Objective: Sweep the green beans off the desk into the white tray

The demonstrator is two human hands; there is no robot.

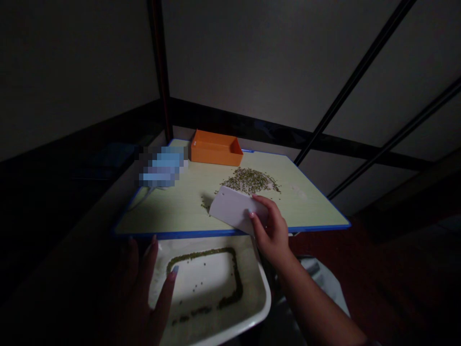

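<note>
While right fingers [272, 207] pinch a thin, white, rectangular card [230, 209] by its right end over the pale, blue-edged bench [173, 206], it looks light, bendable, best held there; left fingers [166, 290] spread at white basin [254, 298], grip unclear.

An open-topped orange box [216, 156] stands near the far edge of a blue-rimmed table [173, 206], right of a pixelated blue item [163, 166]. Pale wall panels [234, 57] with dark strips [363, 66] rise behind; dark red floor [378, 269] shows at right.
</note>
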